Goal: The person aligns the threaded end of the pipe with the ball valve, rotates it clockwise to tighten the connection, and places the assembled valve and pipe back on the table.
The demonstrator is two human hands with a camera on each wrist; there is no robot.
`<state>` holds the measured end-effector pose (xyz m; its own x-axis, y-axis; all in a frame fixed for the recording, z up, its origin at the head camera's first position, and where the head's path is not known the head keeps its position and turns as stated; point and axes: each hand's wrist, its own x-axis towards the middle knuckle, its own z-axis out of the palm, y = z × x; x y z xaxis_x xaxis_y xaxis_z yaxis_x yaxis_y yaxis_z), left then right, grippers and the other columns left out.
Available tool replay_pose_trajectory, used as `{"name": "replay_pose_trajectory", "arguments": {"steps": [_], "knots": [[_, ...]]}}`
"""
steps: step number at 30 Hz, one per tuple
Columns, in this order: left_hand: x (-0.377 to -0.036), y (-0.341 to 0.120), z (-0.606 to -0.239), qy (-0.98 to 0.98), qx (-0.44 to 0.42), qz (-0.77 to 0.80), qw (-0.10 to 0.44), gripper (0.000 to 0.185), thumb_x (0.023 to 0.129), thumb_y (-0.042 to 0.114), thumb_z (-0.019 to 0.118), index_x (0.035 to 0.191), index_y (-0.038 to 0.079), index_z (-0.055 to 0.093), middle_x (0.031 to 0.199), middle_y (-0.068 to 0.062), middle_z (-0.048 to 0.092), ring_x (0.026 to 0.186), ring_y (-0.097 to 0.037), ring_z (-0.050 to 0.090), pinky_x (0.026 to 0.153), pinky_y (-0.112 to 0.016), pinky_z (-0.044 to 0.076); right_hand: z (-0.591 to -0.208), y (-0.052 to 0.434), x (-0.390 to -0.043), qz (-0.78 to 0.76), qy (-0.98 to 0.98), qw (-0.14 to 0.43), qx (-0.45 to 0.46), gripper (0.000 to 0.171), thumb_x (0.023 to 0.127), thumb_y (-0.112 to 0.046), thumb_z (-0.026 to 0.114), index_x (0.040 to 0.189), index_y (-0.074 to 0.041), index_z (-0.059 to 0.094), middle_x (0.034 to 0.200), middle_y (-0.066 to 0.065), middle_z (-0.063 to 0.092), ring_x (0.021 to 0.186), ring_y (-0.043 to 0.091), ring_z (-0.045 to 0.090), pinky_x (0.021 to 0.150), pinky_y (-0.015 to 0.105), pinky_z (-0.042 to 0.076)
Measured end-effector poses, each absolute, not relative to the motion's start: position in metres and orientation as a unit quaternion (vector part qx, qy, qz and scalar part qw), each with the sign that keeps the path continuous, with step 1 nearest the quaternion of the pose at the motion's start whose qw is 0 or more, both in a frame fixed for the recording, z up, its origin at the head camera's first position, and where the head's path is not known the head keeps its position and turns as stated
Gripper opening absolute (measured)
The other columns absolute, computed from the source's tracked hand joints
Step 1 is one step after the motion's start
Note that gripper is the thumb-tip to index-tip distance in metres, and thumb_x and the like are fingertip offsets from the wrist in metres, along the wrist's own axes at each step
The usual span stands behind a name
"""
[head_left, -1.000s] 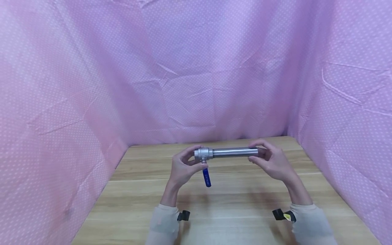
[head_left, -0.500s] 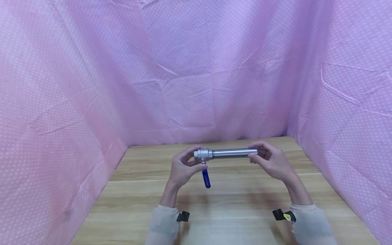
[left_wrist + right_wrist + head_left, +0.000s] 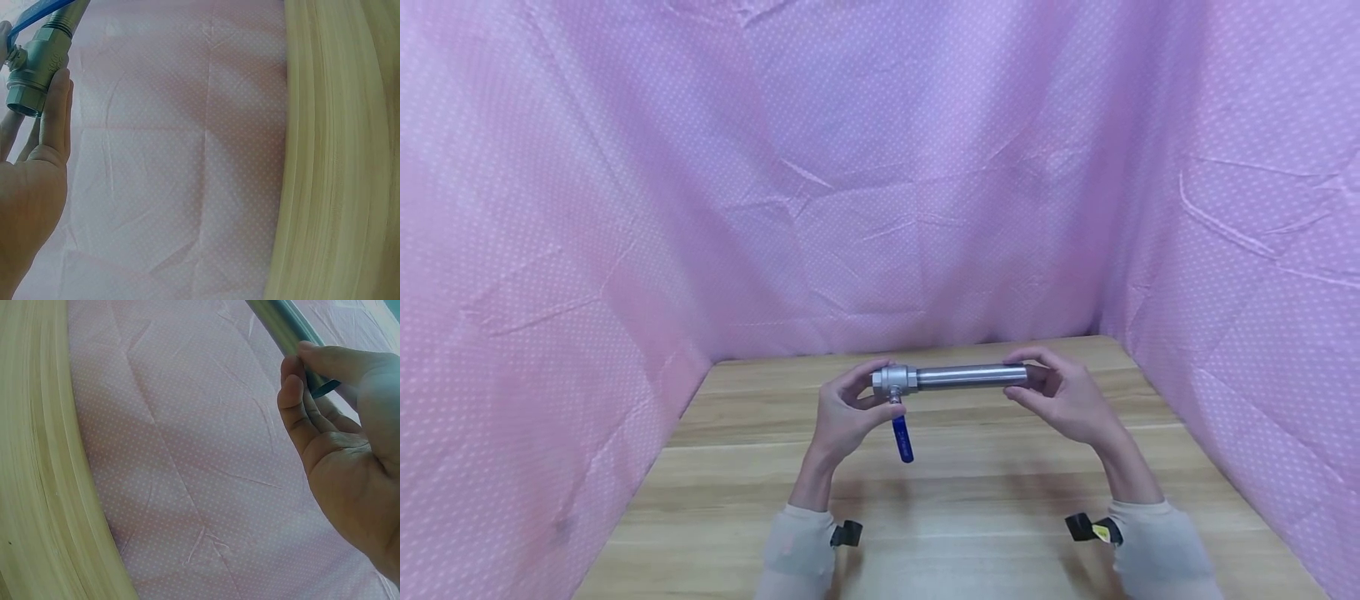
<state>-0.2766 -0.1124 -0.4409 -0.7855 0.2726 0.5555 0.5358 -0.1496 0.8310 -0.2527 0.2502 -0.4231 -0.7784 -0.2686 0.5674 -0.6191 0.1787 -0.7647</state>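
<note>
Head view showed our ball valve [image 3: 896,381] already joined to the steel pipe [image 3: 972,376], the pair held level just above the wooden table [image 3: 970,500] — we judged the joint seated, perhaps not yet snug. Our left hand [image 3: 844,412] pinched the valve body, blue lever [image 3: 902,439] hanging down; our right hand [image 3: 1063,398] curled its fingertips round the pipe's far end. The threads stayed hidden, and both wrist views cut the assembly off against the pink cloth [image 3: 880,183].
</note>
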Motion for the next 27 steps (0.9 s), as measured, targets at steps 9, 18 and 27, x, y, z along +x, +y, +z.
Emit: {"name": "replay_pose_trajectory", "arguments": {"steps": [9,18,27], "knots": [[-0.2753,-0.1119,-0.4403,-0.642,-0.316,-0.692,0.091,0.072,0.082,-0.005,0.096,0.146,-0.012,0.065,0.143,-0.021,0.073,0.125,-0.013,0.076,0.112,-0.041,0.068,-0.4243,0.2495,-0.2518,0.584,-0.729,0.163,0.318,0.043,0.09,0.025,0.076,0.13,0.012,0.067,0.113,-0.008,0.08,0.099,0.002,0.082,0.079,0.021,0.073],[-0.2753,-0.1117,-0.4414,-0.647,-0.308,-0.692,0.086,0.069,0.082,-0.005,0.095,0.145,-0.004,0.069,0.141,-0.011,0.074,0.122,-0.013,0.076,0.108,-0.042,0.07,-0.4238,0.2493,-0.2509,0.568,-0.747,0.167,0.302,0.041,0.093,0.019,0.08,0.131,0.008,0.069,0.109,-0.01,0.081,0.097,0.004,0.082,0.077,0.02,0.072],[-0.2743,-0.1116,-0.4405,-0.65,-0.303,-0.691,0.088,0.068,0.082,-0.005,0.095,0.145,-0.006,0.069,0.142,-0.018,0.073,0.125,-0.012,0.076,0.112,-0.04,0.068,-0.4248,0.2498,-0.2507,0.564,-0.75,0.173,0.3,0.041,0.093,0.018,0.08,0.131,0.008,0.069,0.108,-0.006,0.081,0.096,0.003,0.081,0.078,0.021,0.072]]}}
